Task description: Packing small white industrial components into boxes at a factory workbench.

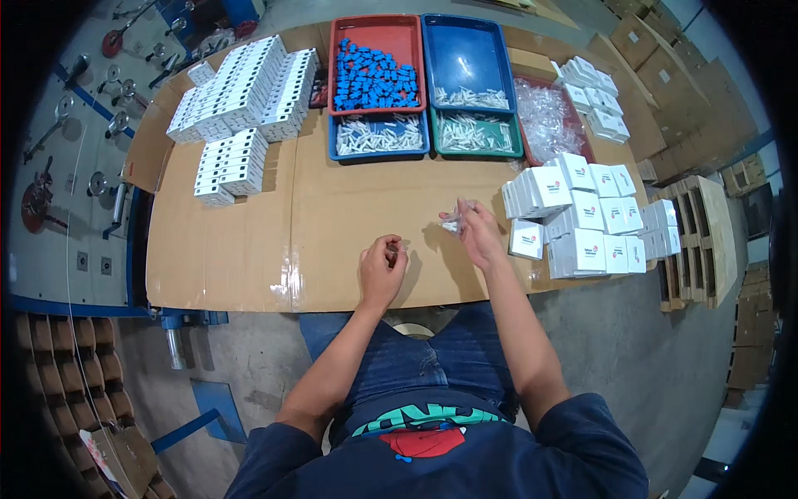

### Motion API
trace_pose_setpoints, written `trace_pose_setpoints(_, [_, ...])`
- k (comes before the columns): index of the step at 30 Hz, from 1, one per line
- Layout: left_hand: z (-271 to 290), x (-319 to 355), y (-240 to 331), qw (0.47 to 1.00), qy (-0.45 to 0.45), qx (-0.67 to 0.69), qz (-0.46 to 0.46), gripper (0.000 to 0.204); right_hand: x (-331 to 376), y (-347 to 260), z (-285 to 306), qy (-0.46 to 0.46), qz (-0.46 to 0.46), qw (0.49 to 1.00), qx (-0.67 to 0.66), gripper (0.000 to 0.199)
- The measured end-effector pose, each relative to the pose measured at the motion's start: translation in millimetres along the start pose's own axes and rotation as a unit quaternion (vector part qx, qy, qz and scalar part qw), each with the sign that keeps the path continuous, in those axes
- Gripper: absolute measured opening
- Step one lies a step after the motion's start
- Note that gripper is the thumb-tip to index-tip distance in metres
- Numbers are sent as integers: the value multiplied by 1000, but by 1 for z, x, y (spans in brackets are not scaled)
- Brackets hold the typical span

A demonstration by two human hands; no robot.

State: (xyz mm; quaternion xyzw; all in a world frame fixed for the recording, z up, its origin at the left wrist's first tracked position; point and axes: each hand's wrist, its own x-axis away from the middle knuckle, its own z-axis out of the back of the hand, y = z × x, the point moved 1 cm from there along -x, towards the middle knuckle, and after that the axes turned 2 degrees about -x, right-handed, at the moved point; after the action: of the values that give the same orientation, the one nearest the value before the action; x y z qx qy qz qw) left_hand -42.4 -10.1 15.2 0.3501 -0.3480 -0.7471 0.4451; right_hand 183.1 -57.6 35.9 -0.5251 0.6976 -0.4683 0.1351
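Note:
Over the cardboard-covered table, my right hand (pixel 480 234) is closed on a small clear plastic bag (pixel 451 223) with something white in it. My left hand (pixel 383 270) hovers to the left of it with its fingers curled together; whether anything sits in them is hidden. Ahead of my hands, small white plugs lie in a blue tray (pixel 332 152) and a green tray (pixel 443 150). A red tray (pixel 334 101) holds small blue pieces, and the upper blue tray (pixel 465 54) has white plugs along its near side. Clear plastic bags (pixel 549 121) fill a red tray at the right.
White boxes (pixel 588 212) are stacked on the right, close to my right hand. More white boxes (pixel 241 87) form a tall block at the far left. Cardboard (pixel 224 266) covers the table. A wooden pallet (pixel 706 241) stands beyond its right edge.

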Motion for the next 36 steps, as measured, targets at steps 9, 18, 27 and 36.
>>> trace_pose_setpoints(9, [0,1,1,1000,8,8,-17,20,-151,-48,-81,-62,-100,957,267,31])
trace_pose_setpoints(18, [-2,1,-5,1000,14,-5,-27,19,-223,-75,-147,-54,-10,786,616,34])
trace_pose_setpoints(27, [-2,3,-9,1000,9,-20,-19,19,-219,-105,-147,-54,59,651,755,35])
trace_pose_setpoints(36, [-1,-1,5,1000,-13,-14,-4,19,-211,-232,29,154,153,655,723,33])
